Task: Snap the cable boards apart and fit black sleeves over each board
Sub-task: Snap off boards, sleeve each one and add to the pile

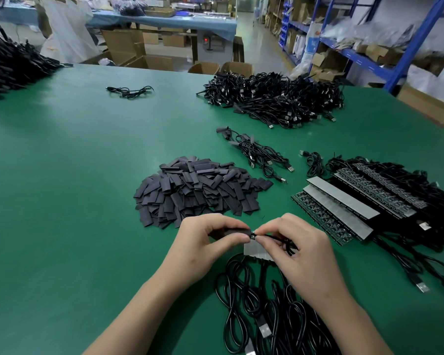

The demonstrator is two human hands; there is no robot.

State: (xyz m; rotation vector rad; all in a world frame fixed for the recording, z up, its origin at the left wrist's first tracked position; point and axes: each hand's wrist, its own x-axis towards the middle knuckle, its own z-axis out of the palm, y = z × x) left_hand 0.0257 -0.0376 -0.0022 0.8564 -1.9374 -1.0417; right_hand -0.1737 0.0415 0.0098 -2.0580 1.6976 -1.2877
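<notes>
My left hand (203, 242) pinches a black sleeve (235, 232) between thumb and fingers, low in the middle of the view. My right hand (296, 248) pinches the end of a small cable board (253, 236) right at the sleeve's mouth, its black cable (280, 240) running under my palm. Beneath my hands lies a grey strip of joined boards (255, 249) with its cables (244, 298) coiled toward me. A heap of loose black sleeves (198, 190) sits just beyond my hands.
Stacked board strips with cables (364, 201) lie on the right of the green table (62, 175). A small bunch of sleeved cables (259, 152) and a large pile of cables (272, 98) lie farther back. Another dark heap (8, 65) fills the far left corner.
</notes>
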